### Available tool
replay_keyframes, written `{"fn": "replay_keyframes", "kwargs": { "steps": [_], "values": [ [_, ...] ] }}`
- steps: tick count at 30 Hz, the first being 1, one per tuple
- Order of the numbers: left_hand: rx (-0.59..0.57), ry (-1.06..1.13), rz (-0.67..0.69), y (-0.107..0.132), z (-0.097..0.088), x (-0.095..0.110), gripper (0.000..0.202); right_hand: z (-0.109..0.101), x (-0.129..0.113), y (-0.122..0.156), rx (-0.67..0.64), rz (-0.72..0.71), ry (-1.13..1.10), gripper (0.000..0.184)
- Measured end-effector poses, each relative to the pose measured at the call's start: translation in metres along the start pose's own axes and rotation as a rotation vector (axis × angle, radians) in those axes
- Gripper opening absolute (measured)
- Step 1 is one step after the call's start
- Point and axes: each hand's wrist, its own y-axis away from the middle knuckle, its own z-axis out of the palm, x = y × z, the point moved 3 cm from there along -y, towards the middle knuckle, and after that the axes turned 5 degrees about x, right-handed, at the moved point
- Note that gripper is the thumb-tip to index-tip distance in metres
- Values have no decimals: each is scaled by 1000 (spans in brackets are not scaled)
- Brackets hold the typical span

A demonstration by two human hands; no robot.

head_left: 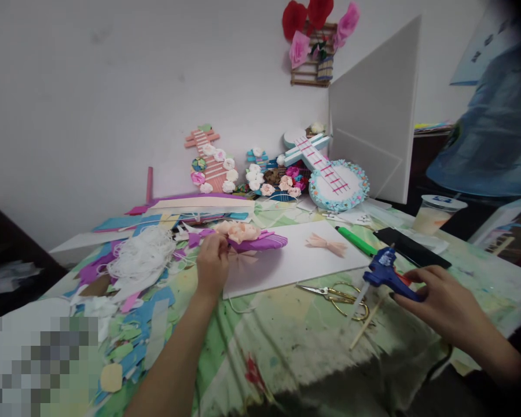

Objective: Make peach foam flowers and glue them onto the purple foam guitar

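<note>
Head view, left hand (212, 263) pinching ribbed purple craft (260, 241), right hand (443, 301) clasping glue gun (388, 272)

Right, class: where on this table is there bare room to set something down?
Free: the front cloth between left hand and right hand, below the scissors; the board under the bow. Crowded: scraps on the left, crafts by the wall.
</note>
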Motion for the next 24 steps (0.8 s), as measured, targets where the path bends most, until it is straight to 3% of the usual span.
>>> {"fn": "replay_keyframes", "kwargs": {
  "steps": [3,7,13,19,24],
  "values": [
    [-33,61,6,-1,-1,6,15,-11,-22,-6,-6,-13,-114,31],
    [-39,120,40,-1,-1,18,17,-14,-60,-22,-89,-46,-444,27],
    [-51,117,184,2,2,25,20,14,-120,-36,-451,60,-994,24],
    [-7,228,244,2,1,28,20,45,-154,-38,-663,43,-1202,19],
    [-53,281,251,5,2,34,24,52,-168,-33,-764,-7,-1295,20]
  ]
}}
